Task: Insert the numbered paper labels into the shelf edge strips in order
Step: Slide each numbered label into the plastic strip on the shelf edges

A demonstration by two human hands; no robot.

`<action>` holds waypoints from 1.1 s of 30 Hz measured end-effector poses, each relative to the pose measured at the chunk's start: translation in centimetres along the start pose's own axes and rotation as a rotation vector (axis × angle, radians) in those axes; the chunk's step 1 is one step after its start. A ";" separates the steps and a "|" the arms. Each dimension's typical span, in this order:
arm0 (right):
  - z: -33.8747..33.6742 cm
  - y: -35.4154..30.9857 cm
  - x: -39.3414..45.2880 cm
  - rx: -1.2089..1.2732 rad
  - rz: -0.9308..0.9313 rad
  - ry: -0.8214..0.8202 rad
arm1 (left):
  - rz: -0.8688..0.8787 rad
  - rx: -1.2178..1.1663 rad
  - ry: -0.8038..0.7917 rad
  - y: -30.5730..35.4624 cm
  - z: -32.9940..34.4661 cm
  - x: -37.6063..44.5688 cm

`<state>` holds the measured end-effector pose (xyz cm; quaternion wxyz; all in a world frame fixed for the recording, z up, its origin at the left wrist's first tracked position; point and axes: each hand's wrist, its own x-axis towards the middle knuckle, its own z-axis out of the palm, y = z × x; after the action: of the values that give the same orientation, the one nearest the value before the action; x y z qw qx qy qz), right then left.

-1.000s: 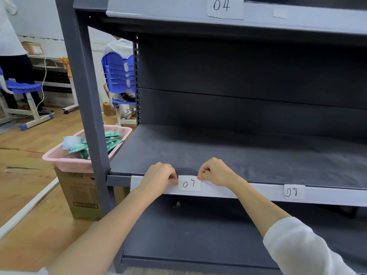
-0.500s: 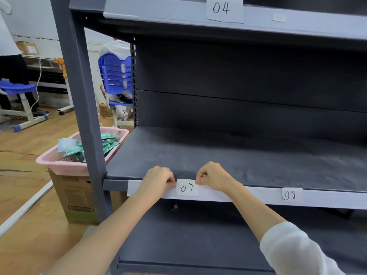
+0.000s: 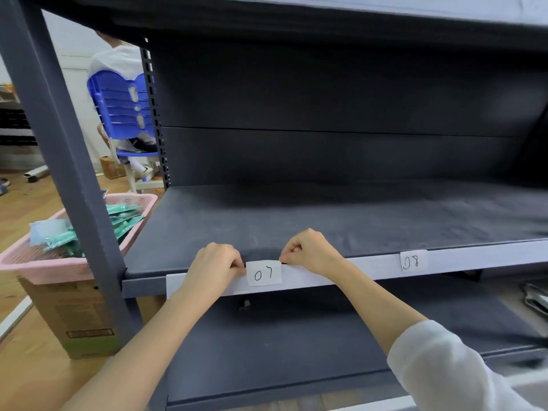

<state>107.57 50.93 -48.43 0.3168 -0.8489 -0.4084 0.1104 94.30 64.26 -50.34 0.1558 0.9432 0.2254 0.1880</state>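
Pinching the 07 label [image 3: 264, 273] at its top corners, both hands, left [image 3: 214, 266] and right [image 3: 311, 252], are closed on it against the shelf edge strip [image 3: 370, 266]; uneven pushing could crease it or seat it crooked, unlike the 08 label [image 3: 412, 261] nearby.

Two bare forearms reach in from the near edge. The left hand [image 3: 215, 264] and left forearm are uncovered, with no sleeve in sight. The right hand [image 3: 311, 252] is bare too; a loose white sleeve [image 3: 439, 369], softly creased, covers the right arm above the forearm, ending in a rounded cuff.
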 end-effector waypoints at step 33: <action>-22.7 24.5 -3.8 -0.024 -0.056 0.114 | 0.149 -0.327 0.176 29.4 13.6 7.1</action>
<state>130.51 26.49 -46.48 0.3325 -0.8457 -0.4147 0.0479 116.70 39.85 -49.18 0.2726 0.8993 0.1342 0.3147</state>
